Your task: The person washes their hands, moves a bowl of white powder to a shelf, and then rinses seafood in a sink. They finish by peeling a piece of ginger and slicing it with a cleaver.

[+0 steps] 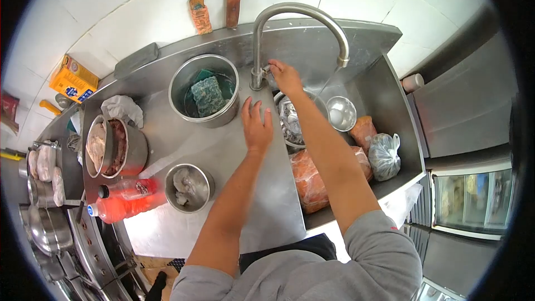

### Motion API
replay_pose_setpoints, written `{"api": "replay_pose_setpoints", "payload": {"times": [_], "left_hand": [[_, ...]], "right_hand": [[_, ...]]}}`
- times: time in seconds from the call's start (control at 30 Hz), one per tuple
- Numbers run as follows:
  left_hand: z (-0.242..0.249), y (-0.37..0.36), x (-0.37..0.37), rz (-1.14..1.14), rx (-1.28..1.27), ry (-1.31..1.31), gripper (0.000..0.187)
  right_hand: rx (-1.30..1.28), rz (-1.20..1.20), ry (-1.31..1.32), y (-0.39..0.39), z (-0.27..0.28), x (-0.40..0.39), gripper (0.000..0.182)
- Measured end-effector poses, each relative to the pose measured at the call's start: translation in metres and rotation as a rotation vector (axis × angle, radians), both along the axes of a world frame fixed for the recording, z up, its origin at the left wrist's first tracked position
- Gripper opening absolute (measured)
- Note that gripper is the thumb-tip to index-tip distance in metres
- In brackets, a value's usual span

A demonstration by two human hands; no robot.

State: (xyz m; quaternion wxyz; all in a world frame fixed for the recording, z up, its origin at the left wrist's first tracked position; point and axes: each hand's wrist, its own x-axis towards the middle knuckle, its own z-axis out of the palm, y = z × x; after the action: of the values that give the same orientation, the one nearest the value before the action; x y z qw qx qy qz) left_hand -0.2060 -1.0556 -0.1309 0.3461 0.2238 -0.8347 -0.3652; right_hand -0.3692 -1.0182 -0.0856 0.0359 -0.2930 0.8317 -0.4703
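Note:
My right hand is closed around the small lever at the base of the steel faucet. A thin stream of water falls from the spout into the sink. Beneath my right forearm, partly hidden, a metal pot holds something silvery. Beside it in the sink is a small metal bowl with liquid in it. My left hand hovers over or rests on the steel counter, fingers spread, holding nothing. Just left of it stands a steel pot containing a green scouring sponge.
Bagged orange-pink food and a knotted clear bag lie in the sink. On the counter are a bowl with whitish contents, red-liquid bottles and a pot of meat. Wooden-handled tools stand behind the backsplash.

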Motion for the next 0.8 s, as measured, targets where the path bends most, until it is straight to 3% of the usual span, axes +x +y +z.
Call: {"api": "replay_pose_setpoints", "payload": {"times": [0.07,0.13,0.17,0.2,0.27,0.33,0.4,0.47,0.53,0.57,0.67,0.73,0.8], "left_hand": [[-0.004,0.0,-0.001,-0.001,-0.004,-0.002,0.033],[-0.003,-0.002,0.0,-0.001,0.01,-0.013,0.034],[-0.001,-0.004,0.0,0.005,0.007,-0.011,0.034],[0.0,-0.003,0.001,0.013,0.009,-0.01,0.034],[0.001,0.001,0.003,0.031,0.012,-0.028,0.035],[0.005,0.003,0.002,0.051,0.007,-0.058,0.036],[0.007,0.004,0.001,0.065,0.015,-0.057,0.036],[0.009,0.007,-0.001,0.076,0.007,-0.042,0.036],[0.011,0.01,-0.001,0.081,-0.018,-0.023,0.035],[0.014,0.012,0.0,0.092,-0.02,-0.025,0.034],[0.023,0.018,-0.001,0.128,-0.04,-0.036,0.034],[0.027,0.022,-0.003,0.165,-0.071,-0.046,0.034],[0.027,0.024,-0.009,0.198,0.097,-0.019,0.035]], "right_hand": [[-0.062,-0.05,0.185,0.0,-0.003,0.005,0.03],[-0.142,0.074,0.179,0.023,0.005,0.028,0.029],[-0.083,0.251,0.068,0.043,0.011,0.039,0.032],[0.007,0.374,-0.142,0.07,0.044,0.061,0.032],[0.211,0.798,-0.161,0.126,0.087,0.069,0.035],[0.332,0.961,-0.393,0.171,0.156,0.066,0.035],[0.309,0.868,-0.342,0.2,0.2,0.035,0.027],[0.316,0.654,-0.074,0.201,0.238,0.001,0.02],[0.409,0.445,0.368,0.156,0.27,-0.02,0.017],[0.219,0.44,0.667,0.123,0.264,-0.037,0.014],[-0.007,0.769,1.324,0.024,0.239,-0.089,0.02],[-0.165,1.022,1.065,-0.023,0.221,-0.084,0.025],[0.009,1.022,1.528,-0.073,0.204,-0.095,0.026]]}}
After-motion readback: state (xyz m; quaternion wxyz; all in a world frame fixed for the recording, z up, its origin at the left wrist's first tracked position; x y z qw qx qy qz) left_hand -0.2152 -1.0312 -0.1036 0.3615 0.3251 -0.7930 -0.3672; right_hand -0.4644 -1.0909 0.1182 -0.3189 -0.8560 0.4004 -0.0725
